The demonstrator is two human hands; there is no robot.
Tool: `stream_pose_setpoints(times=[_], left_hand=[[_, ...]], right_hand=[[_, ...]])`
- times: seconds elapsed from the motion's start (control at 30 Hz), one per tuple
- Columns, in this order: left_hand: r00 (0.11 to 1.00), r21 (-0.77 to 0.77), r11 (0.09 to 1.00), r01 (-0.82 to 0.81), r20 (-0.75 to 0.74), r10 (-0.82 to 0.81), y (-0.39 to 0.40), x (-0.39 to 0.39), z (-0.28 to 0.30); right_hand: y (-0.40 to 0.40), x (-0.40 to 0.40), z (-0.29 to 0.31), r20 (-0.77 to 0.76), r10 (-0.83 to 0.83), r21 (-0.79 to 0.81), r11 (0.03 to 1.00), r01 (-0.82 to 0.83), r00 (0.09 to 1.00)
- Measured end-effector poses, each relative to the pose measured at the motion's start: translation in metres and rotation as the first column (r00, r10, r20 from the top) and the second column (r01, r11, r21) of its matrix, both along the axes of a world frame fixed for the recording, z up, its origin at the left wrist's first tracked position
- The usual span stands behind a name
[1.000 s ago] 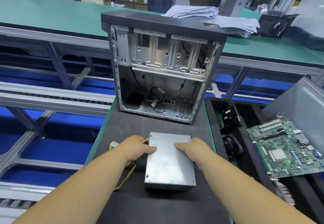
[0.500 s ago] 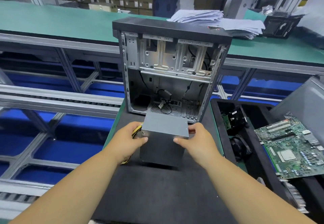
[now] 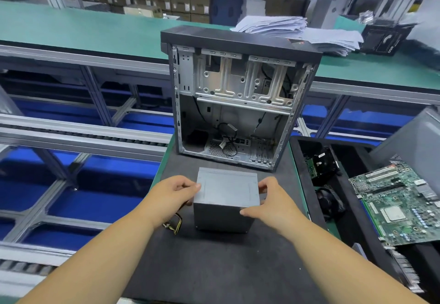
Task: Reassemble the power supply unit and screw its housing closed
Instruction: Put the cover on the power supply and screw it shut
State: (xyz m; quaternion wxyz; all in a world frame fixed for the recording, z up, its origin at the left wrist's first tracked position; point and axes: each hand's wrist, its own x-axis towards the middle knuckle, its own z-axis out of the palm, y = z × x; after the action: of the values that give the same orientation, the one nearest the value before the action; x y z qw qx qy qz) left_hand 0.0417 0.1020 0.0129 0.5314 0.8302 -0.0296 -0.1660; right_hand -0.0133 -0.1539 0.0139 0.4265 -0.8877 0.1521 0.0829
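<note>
While my left hand (image 3: 175, 193) and right hand (image 3: 273, 200) grip opposite sides of the power supply unit (image 3: 226, 199), it stands on end on the black mat (image 3: 214, 268) between them. No screw or screwdriver shows, so I judge the fastening not yet done. Beyond my fingers stands the open computer case (image 3: 238, 99); right of my right hand lies a motherboard (image 3: 400, 203).

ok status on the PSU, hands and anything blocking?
Left hand and right hand grip the power supply unit by its sides, upright on the black mat. Open computer case stands just behind. Nothing between them.
</note>
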Motion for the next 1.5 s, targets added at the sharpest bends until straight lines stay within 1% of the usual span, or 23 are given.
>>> stream_pose_setpoints(times=[0.1, 0.17, 0.27, 0.37, 0.53, 0.7, 0.77, 0.83, 0.87, 0.93, 1.0, 1.07, 1.1, 1.13, 1.17, 1.2, 1.23, 1.27, 1.3, 1.37, 1.4, 1.43, 1.5], left_hand=[[0.999, 0.102, 0.994, -0.032, -0.009, 0.033, -0.006, 0.01, 0.001], [0.996, 0.045, 0.997, -0.069, -0.052, 0.071, -0.013, 0.016, 0.0], [0.986, -0.134, 0.987, -0.085, -0.152, 0.064, -0.02, 0.023, -0.002], [0.979, -0.235, 0.97, -0.062, -0.203, 0.014, -0.023, 0.025, -0.003], [0.981, -0.251, 0.963, -0.099, -0.189, 0.051, -0.027, 0.023, -0.004], [0.984, -0.209, 0.974, -0.092, -0.167, 0.057, -0.027, 0.025, -0.005], [0.995, -0.113, 0.993, -0.035, -0.094, 0.025, -0.024, 0.027, -0.003], [0.995, 0.054, 0.994, 0.095, 0.011, -0.096, -0.021, 0.028, 0.0], [0.979, 0.136, 0.972, 0.193, 0.042, -0.2, -0.019, 0.029, 0.001], [0.913, 0.302, 0.881, 0.365, 0.066, -0.402, -0.019, 0.029, 0.003], [0.873, 0.404, 0.833, 0.378, 0.144, -0.466, -0.018, 0.028, 0.001], [0.872, 0.418, 0.857, 0.301, 0.243, -0.425, -0.016, 0.028, -0.004], [0.875, 0.406, 0.871, 0.278, 0.268, -0.404, -0.014, 0.027, -0.006], [0.876, 0.394, 0.879, 0.27, 0.278, -0.394, -0.013, 0.027, -0.008], [0.874, 0.39, 0.88, 0.271, 0.282, -0.395, -0.012, 0.027, -0.009], [0.873, 0.385, 0.882, 0.273, 0.286, -0.395, -0.011, 0.027, -0.01], [0.874, 0.377, 0.885, 0.272, 0.288, -0.391, -0.011, 0.027, -0.011], [0.876, 0.367, 0.89, 0.272, 0.288, -0.386, -0.011, 0.027, -0.011], [0.877, 0.357, 0.893, 0.275, 0.286, -0.385, -0.011, 0.026, -0.01], [0.882, 0.334, 0.898, 0.285, 0.276, -0.383, -0.011, 0.025, -0.009], [0.885, 0.322, 0.901, 0.291, 0.267, -0.381, -0.011, 0.025, -0.009], [0.889, 0.313, 0.902, 0.297, 0.254, -0.38, -0.01, 0.024, -0.009], [0.898, 0.314, 0.902, 0.296, 0.23, -0.375, -0.007, 0.022, -0.008]], right_hand=[[0.0, 0.004, 0.005, -0.068, -0.061, 0.239, 0.968, 0.076, 0.996], [0.002, 0.009, 0.011, -0.113, -0.124, 0.325, 0.933, 0.155, 0.986], [0.008, 0.021, 0.009, -0.141, -0.199, 0.291, 0.928, 0.233, 0.97], [0.011, 0.031, 0.002, -0.157, -0.223, 0.412, 0.871, 0.269, 0.962], [0.009, 0.031, -0.002, -0.175, -0.238, 0.472, 0.831, 0.294, 0.955], [0.011, 0.034, 0.003, -0.159, -0.228, 0.419, 0.866, 0.275, 0.961], [0.012, 0.033, 0.005, -0.148, -0.21, 0.378, 0.891, 0.252, 0.966], [0.012, 0.034, 0.006, -0.14, -0.198, 0.353, 0.906, 0.236, 0.97], [0.012, 0.034, 0.006, -0.138, -0.199, 0.344, 0.909, 0.235, 0.97], [0.012, 0.034, 0.006, -0.131, -0.205, 0.338, 0.911, 0.238, 0.97], [0.012, 0.034, 0.006, -0.125, -0.209, 0.323, 0.916, 0.238, 0.97], [0.011, 0.034, 0.006, -0.119, -0.184, 0.259, 0.943, 0.209, 0.976], [0.011, 0.034, 0.009, -0.12, -0.146, 0.162, 0.973, 0.165, 0.982], [0.011, 0.034, 0.013, -0.131, -0.103, 0.005, 0.994, 0.105, 0.986], [0.011, 0.034, 0.017, -0.133, -0.069, -0.167, 0.985, 0.046, 0.989], [0.011, 0.034, 0.019, -0.114, -0.039, -0.299, 0.954, 0.003, 0.993], [0.012, 0.033, 0.023, -0.077, 0.005, -0.383, 0.923, -0.034, 0.997], [0.014, 0.032, 0.027, -0.034, 0.086, -0.422, 0.902, -0.092, 0.996], [0.018, 0.033, 0.031, -0.022, 0.225, -0.462, 0.862, -0.209, 0.974], [0.027, 0.034, 0.034, -0.12, 0.495, -0.609, 0.648, -0.458, 0.86], [0.029, 0.036, 0.034, -0.164, 0.551, -0.654, 0.56, -0.509, 0.818], [0.031, 0.039, 0.034, -0.182, 0.563, -0.671, 0.528, -0.52, 0.806], [0.033, 0.044, 0.034, -0.144, 0.536, -0.682, 0.556, -0.476, 0.832]])
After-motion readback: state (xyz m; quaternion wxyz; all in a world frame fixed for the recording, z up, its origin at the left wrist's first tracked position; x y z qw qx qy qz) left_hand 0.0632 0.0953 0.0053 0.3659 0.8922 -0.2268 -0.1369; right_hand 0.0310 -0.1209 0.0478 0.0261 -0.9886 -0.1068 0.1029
